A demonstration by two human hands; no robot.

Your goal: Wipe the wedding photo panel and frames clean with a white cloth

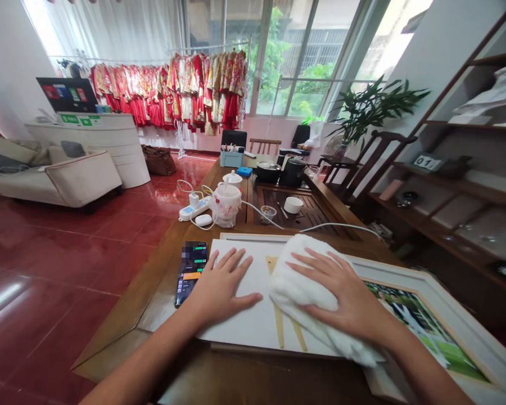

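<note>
A white board (253,326), which looks like the back of a picture frame, lies on the wooden table. Two tan strips (278,320) on it meet at the top like an easel leg. Flat on the board's left part rests my left hand (225,287), fingers spread and holding nothing. My right hand (337,287) presses a folded white cloth (293,281) against the board's right side, its fingers spread over the top. A phone (189,270) with a lit screen lies just left of the board. To the right is a framed photo (425,332), partly covered by my right arm.
Behind the board stand a wrapped pink-and-white container (226,205), a power strip (194,208), a small clear cup (268,214) and a white bowl (293,205). A white cable (341,225) crosses the table. Shelves (459,197) rise at the right.
</note>
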